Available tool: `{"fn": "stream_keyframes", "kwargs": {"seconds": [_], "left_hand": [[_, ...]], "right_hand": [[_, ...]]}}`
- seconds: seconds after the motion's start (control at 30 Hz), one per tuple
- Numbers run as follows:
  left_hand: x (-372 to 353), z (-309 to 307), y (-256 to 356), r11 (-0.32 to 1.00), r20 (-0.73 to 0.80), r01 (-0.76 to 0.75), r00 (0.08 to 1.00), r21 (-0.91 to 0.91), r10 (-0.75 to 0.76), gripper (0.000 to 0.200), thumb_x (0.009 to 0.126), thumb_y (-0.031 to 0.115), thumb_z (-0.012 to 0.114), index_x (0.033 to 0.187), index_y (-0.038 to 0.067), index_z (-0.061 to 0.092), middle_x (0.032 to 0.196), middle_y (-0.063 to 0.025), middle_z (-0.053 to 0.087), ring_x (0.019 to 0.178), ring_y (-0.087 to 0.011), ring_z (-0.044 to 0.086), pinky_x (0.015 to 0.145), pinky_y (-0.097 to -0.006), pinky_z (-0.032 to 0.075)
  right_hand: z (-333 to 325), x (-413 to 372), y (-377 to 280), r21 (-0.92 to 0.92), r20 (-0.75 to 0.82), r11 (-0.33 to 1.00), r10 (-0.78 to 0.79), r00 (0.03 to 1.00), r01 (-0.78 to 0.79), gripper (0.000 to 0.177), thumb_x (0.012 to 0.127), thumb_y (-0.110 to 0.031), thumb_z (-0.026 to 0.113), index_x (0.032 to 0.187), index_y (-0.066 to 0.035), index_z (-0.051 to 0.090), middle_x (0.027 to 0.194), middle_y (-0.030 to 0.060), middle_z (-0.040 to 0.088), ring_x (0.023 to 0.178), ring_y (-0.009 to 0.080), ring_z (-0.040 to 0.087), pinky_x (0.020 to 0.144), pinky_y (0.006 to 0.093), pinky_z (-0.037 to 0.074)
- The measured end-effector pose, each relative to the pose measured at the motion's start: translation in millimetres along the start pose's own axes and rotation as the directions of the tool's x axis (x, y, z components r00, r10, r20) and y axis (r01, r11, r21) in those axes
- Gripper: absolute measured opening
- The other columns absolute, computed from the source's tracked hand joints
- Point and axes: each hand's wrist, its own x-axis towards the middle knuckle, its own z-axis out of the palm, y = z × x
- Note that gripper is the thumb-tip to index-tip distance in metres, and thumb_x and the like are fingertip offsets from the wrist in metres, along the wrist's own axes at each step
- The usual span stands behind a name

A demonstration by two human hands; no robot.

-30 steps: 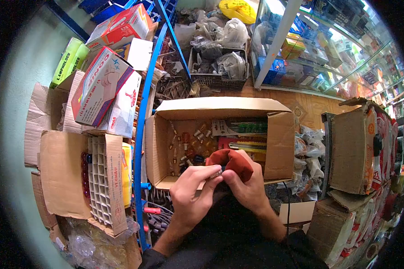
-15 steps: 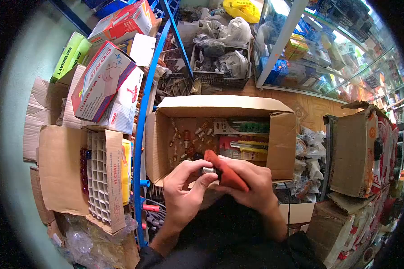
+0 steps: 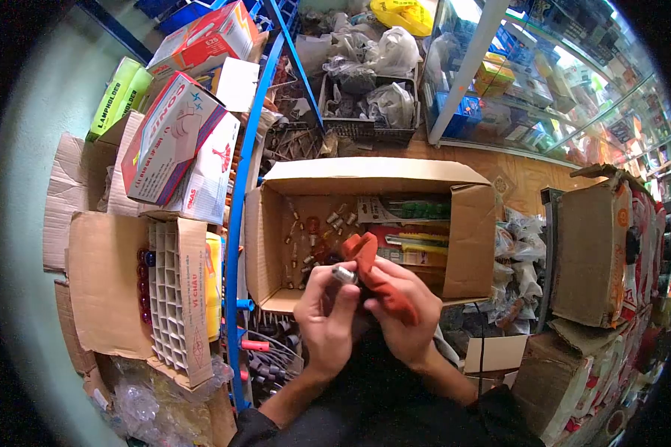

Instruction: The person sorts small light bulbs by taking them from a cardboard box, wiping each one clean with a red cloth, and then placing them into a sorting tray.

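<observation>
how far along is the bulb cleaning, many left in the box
Done, seemingly: a few coloured bulbs sit at the left edge of the divider tray, whose other cells look empty. In hand: the left hand holds a small bulb while the right hand presses a red cloth to it. Left: many loose bulbs lie in the open cardboard box, so it looks early.

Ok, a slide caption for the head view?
Left hand holds a bulb, right hand a red cloth against it, by an open carton.

The red cloth (image 3: 384, 287) hides one end of the small metal part (image 3: 344, 274), too tiny to identify
</observation>
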Motion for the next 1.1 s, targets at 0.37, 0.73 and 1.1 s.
{"fn": "stream_keyframes", "kwargs": {"seconds": [0.37, 0.73, 1.1], "left_hand": [[-6, 2, -2, 0.974, -0.086, 0.117, 0.987, -0.194, -0.136, 0.023, 0.101, 0.016, 0.057, 0.115, -0.002, 0.063, 0.107, -0.0061, 0.068, 0.095, -0.0118, 0.062, 0.085, -0.0260, 0.049], [1, -6, 9, 1.000, -0.022, 0.026, 0.999, 0.011, -0.026, 0.030, 0.098, 0.012, 0.062, 0.122, -0.005, 0.061, 0.114, -0.0082, 0.067, 0.103, -0.0123, 0.061, 0.094, -0.0272, 0.047], [18, -23, 7, 0.968, 0.083, 0.098, 0.993, -0.229, -0.081, 0.034, 0.094, 0.013, 0.068, 0.123, -0.002, 0.059, 0.120, -0.0101, 0.065, 0.110, -0.0130, 0.059, 0.096, -0.0282, 0.047]], "right_hand": [[-16, 10, -2, -0.145, 0.332, 0.987, -0.024, 0.943, 0.076, 0.054, 0.079, -0.008, 0.070, 0.132, -0.006, 0.059, 0.143, 0.0178, 0.050, 0.125, 0.0352, 0.055, 0.105, 0.0406, 0.046], [-17, 12, -4, -0.131, 0.333, 0.991, 0.039, 0.942, 0.005, 0.066, 0.079, -0.015, 0.076, 0.140, -0.007, 0.051, 0.143, 0.0172, 0.050, 0.127, 0.0347, 0.053, 0.104, 0.0412, 0.046], [-12, 3, -1, -0.088, 0.437, 0.996, 0.019, 0.899, 0.022, 0.070, 0.082, -0.016, 0.073, 0.145, -0.005, 0.044, 0.148, 0.0194, 0.039, 0.133, 0.0384, 0.042, 0.110, 0.0454, 0.038]]}}
